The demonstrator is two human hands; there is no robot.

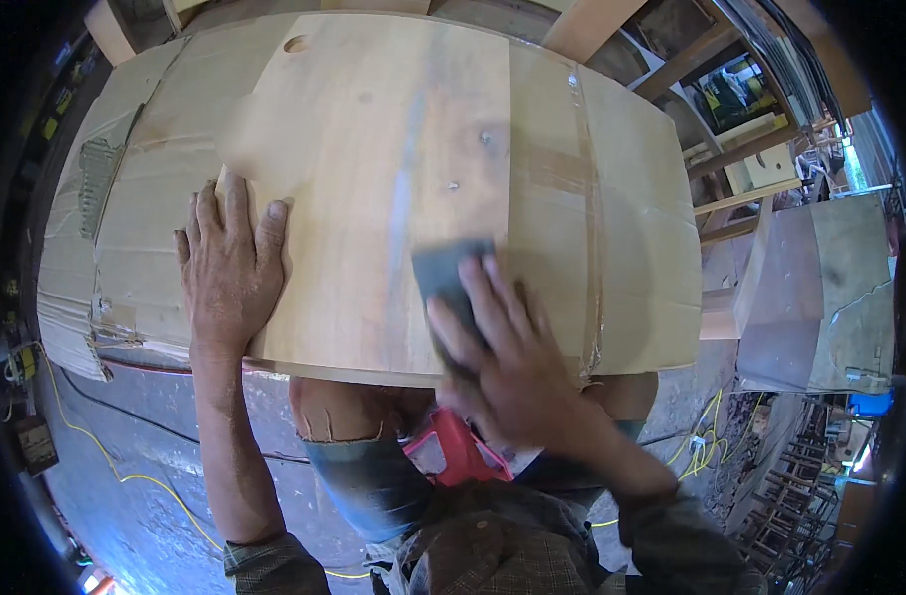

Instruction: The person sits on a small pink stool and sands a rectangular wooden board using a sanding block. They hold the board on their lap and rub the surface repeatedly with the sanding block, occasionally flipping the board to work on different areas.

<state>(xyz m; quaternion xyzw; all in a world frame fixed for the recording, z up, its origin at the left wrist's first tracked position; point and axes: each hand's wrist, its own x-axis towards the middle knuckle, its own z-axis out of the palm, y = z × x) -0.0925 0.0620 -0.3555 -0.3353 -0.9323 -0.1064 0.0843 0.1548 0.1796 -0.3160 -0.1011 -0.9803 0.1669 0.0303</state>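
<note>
My right hand [507,347] presses a grey sanding block [451,273] flat onto the wooden board [373,149], near its front edge. My left hand [230,263] lies open, fingers spread, on the board's left front corner. Cardboard [631,228] underlies the board. 1 yellow cable [125,476] crosses the floor below.

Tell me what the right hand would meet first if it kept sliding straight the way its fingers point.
The right hand, pressing a grey sanding pad, points up across the wooden board. Its path looks free along the bare wood; two small dark spots lie near that line, probably flush.
</note>
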